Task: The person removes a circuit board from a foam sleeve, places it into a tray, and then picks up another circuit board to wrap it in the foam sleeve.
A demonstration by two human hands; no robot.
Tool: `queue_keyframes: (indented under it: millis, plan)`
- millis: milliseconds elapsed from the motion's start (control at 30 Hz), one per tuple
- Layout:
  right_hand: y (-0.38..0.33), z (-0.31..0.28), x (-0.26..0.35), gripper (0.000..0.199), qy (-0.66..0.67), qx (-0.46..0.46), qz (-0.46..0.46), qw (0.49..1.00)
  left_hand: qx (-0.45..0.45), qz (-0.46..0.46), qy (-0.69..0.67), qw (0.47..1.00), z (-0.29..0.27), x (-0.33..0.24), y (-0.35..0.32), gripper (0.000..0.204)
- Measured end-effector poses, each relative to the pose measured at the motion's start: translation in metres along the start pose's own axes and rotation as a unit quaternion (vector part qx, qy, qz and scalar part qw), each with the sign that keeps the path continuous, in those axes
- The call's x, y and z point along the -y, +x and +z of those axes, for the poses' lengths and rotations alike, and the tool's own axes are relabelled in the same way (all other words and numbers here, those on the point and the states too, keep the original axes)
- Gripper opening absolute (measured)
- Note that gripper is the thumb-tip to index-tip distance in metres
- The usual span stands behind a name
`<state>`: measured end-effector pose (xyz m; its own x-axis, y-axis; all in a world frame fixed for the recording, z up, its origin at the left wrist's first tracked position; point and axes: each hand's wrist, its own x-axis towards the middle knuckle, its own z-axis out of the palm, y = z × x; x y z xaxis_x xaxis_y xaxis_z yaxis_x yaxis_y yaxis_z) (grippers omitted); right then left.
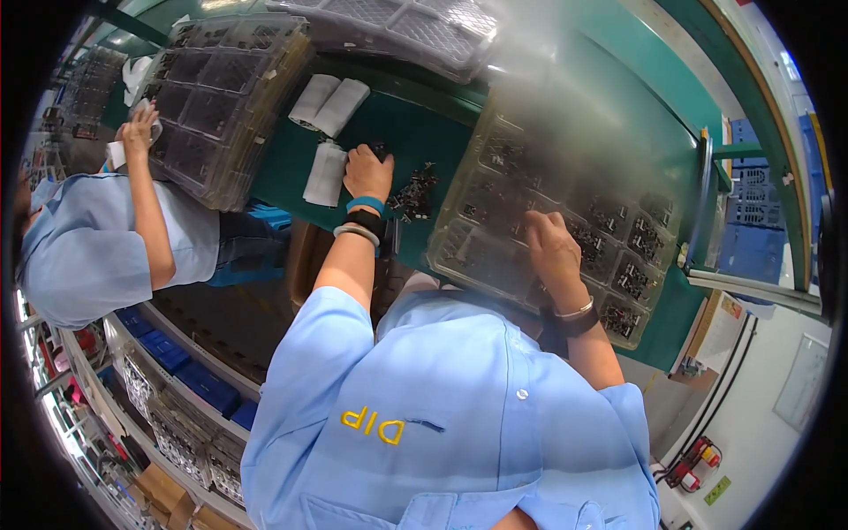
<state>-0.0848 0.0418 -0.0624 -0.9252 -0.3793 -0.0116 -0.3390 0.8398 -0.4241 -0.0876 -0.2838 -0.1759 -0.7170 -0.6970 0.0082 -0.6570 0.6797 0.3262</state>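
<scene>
My left hand (pixel 367 172) rests on the green table (pixel 415 132), its fingers curled around a small dark part at the fingertips. Just to its right lies a loose pile of small dark parts (pixel 413 194). My right hand (pixel 552 247) lies on a clear plastic compartment tray (pixel 495 168), fingers bent down into one of its cells. What they touch is hidden. Several cells along the tray's right side hold dark parts (pixel 632 278). Both wrists wear bands.
White folded packets (pixel 329 104) lie beyond my left hand, and another white packet (pixel 325 174) lies beside it. A stack of clear trays (pixel 221 97) stands at the left, where a co-worker's hand (pixel 137 132) reaches. More trays (pixel 397 26) sit at the far edge. Shelves with blue bins (pixel 177 362) stand lower left.
</scene>
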Motion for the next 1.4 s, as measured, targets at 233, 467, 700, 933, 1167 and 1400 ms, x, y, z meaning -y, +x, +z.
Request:
queue_keyframes:
  millis: [233,467,700,933,1167,1400]
  plan:
    - [-0.002,-0.012,-0.002,0.018,0.032,-0.044,0.003,0.999,0.015,0.037,-0.083,0.996,0.007,0.028,0.023,0.041]
    - [-0.02,-0.017,-0.02,0.018,0.063,-0.044,0.026,0.997,0.175,0.122,-0.39,0.896,-0.051,0.006,-0.018,0.027]
    - [-0.027,-0.014,-0.026,0.018,0.104,-0.039,0.014,0.994,0.378,0.386,-0.337,0.771,-0.069,-0.07,-0.137,0.02]
    - [-0.036,-0.019,-0.028,0.018,0.127,-0.04,0.002,0.991,0.266,0.49,-0.204,0.805,-0.031,-0.097,-0.17,0.019]
    - [-0.04,-0.013,-0.03,0.018,0.14,-0.026,0.004,0.99,0.082,0.544,-0.2,0.811,-0.062,-0.093,-0.152,0.017]
    - [-0.04,-0.016,-0.017,0.018,0.142,-0.023,0.008,0.99,0.013,0.266,-0.046,0.963,-0.045,-0.006,-0.075,0.018]
